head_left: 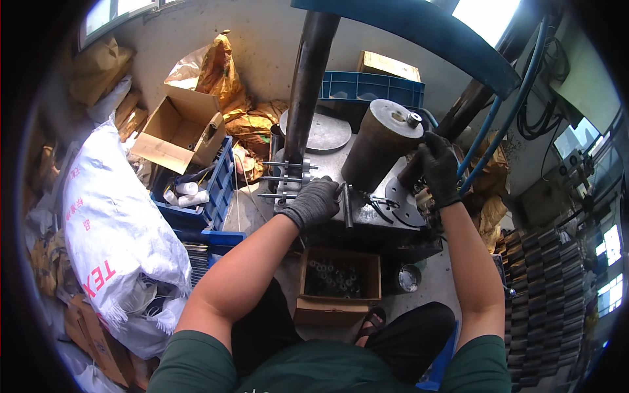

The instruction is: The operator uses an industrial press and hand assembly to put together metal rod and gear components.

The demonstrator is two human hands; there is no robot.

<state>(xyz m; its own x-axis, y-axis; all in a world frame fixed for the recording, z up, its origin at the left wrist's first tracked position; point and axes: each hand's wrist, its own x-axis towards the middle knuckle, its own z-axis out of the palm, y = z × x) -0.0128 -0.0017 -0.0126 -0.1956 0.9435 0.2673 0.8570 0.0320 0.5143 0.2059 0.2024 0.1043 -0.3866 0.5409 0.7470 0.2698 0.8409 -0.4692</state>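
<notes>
The person sits at a steel press desk point(331, 164) with both hands in dark work gloves. The left hand point(313, 202) lies palm down at the desk's front edge, its grip curled loosely over small metal parts there; whether it actually pinches one I cannot tell. The right hand point(438, 167) reaches up beside the large grey cylinder point(380, 144) that leans on the desk, its grip closed around a dark lever handle point(413, 171) just beside the cylinder's lower end. A round slotted plate point(403, 200) lies flat below that hand. On the floor between the knees stands an open cardboard box point(339, 283) of small ring-shaped parts. To work well here, I judge the left fingers should stay clear of the cylinder's base while the right keeps a firm, square hold on the handle.
</notes>
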